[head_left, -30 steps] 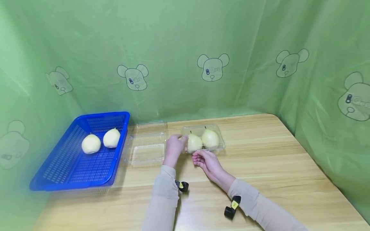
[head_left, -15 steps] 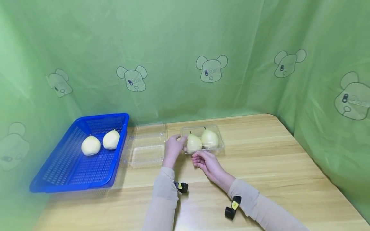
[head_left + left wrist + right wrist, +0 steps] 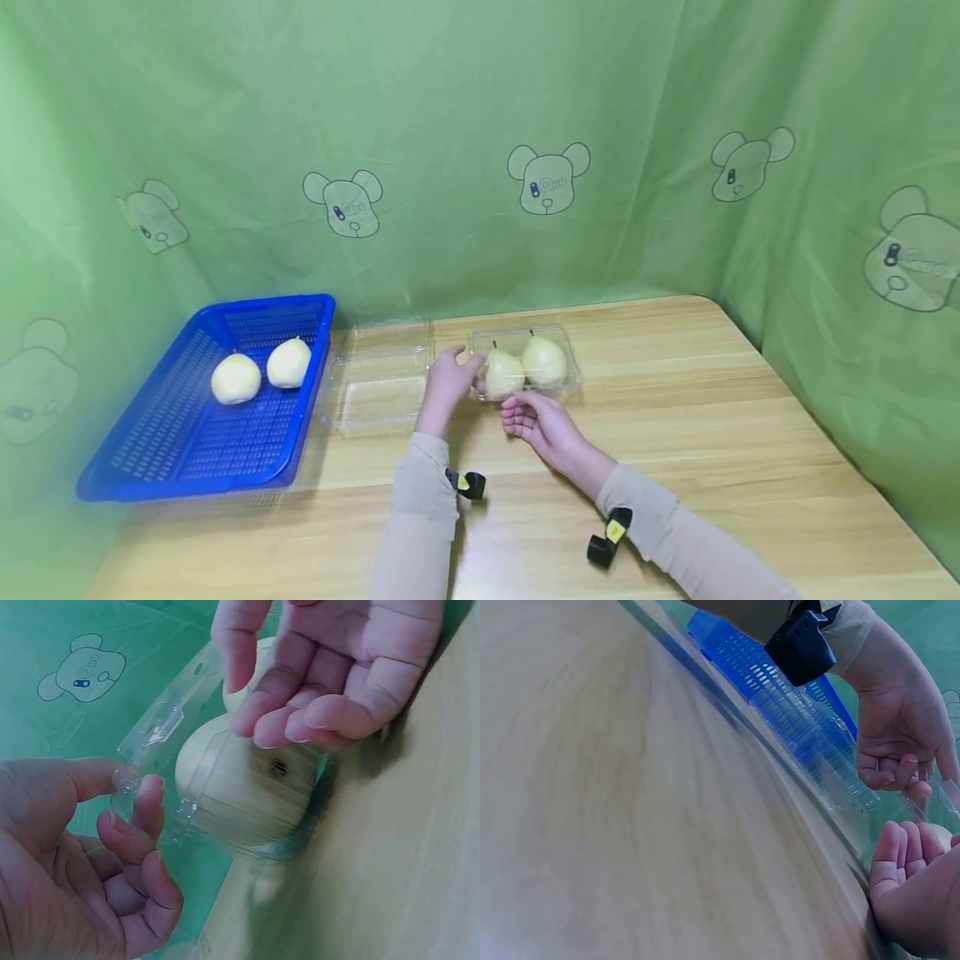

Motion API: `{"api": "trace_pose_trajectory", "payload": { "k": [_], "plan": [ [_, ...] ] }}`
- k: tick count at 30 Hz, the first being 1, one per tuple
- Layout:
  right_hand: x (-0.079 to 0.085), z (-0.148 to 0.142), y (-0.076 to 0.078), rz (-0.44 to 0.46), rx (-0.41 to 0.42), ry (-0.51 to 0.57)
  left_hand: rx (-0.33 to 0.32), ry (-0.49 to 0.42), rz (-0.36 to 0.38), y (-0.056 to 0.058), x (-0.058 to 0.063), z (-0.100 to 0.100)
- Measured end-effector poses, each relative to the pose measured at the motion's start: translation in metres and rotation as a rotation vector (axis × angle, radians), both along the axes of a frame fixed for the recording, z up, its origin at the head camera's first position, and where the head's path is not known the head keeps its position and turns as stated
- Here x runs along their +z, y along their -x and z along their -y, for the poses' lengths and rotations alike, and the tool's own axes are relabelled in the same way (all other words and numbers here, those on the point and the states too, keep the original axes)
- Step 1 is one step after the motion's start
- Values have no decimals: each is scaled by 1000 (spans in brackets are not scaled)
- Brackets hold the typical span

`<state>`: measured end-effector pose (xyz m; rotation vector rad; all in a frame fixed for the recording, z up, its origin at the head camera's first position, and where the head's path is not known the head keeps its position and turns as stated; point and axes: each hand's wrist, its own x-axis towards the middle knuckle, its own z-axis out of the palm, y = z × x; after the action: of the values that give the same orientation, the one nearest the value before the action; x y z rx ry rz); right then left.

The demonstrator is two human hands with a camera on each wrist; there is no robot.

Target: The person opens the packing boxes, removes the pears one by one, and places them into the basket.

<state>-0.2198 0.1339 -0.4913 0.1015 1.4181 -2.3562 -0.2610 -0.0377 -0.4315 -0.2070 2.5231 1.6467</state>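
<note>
Two pale yellow pears point(image 3: 545, 362) sit side by side, stems up, in a clear plastic clamshell box point(image 3: 574, 377) in the head view. At the box's left end, my left hand point(image 3: 447, 385) pinches the clear edge between thumb and fingertip. My right hand point(image 3: 551, 432) is at the front rim, its fingers curled and its thumb close over them. Seen from the left wrist, the lid edge point(image 3: 161, 727) stands a little apart from the base around a pear point(image 3: 247, 787). The right fingertips point(image 3: 247, 720) overlap the front of the box there.
A blue perforated basket point(image 3: 300, 425) holding two more pears point(image 3: 236, 379) stands at the left. Between it and my left hand lies another clear clamshell point(image 3: 378, 392), opened out. A green curtain point(image 3: 450, 125) hangs behind the wooden table point(image 3: 712, 467).
My left hand has shifted slightly left at the box's end, and its wrist with it. My right hand has moved slightly right along the front rim. The pears stay in place.
</note>
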Motion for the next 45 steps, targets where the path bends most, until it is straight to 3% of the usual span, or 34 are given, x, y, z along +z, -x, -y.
{"api": "trace_pose_trajectory", "payload": {
  "k": [9,15,20,28,34,41,45],
  "plan": [
    [0,-5,3,50,-37,-8,-55,-44,-30,-2,2,4],
    [-1,-8,5,49,-53,-33,-139,-103,-22,-3,5,9],
    [-2,-13,5,47,-63,-39,-214,-90,-32,-5,8,13],
    [-2,-18,6,28,-86,-55,-317,22,-59,-5,8,18],
    [-1,-20,7,4,-99,-104,-365,127,-136,-2,6,18],
    [0,-21,8,-30,-90,-141,-330,229,-247,2,0,15],
    [0,-21,8,-30,-84,-143,-281,332,-312,2,-1,9]
  ]
}}
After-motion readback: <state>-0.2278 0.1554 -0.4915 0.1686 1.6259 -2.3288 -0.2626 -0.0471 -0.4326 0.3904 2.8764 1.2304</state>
